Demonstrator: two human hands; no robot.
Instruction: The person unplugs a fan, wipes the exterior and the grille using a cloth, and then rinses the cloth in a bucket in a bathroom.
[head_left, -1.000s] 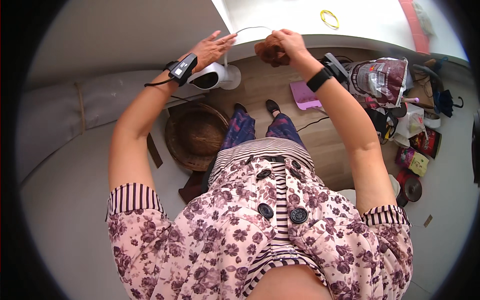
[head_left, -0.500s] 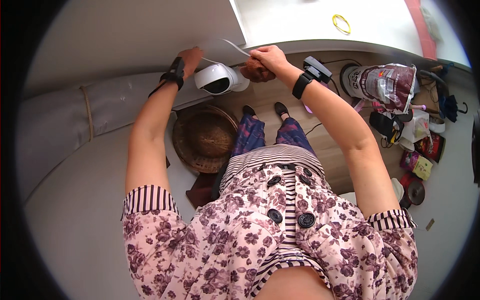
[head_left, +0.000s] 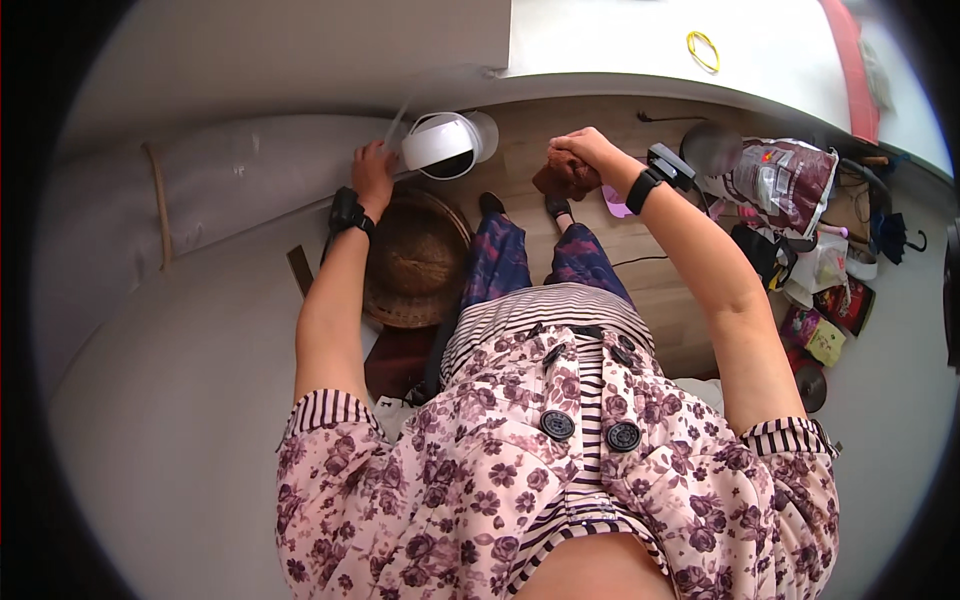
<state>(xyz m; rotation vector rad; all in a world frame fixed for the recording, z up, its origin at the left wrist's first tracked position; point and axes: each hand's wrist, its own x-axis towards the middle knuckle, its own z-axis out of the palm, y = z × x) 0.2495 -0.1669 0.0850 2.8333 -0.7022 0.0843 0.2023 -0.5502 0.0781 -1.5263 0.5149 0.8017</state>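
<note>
Brown cloth is bunched in my right hand, whose fingers close around it; part of it hangs below. My left hand is at the left, its fingers curled beside a white dome-shaped camera with a dark front. A thin white cable, blurred, rises from my left fingertips. How the camera is supported cannot be made out. The cloth is to the right of the camera, apart from it.
A round woven basket sits below my left hand. At the top is a white surface with a yellow loop. To the right lie a maroon-and-white sack, a dark umbrella and several bags.
My right hand has moved right and down with the cloth, away from the camera and cable. My left hand has come down. The camera appears slightly higher and turned, its dark front facing more right.
</note>
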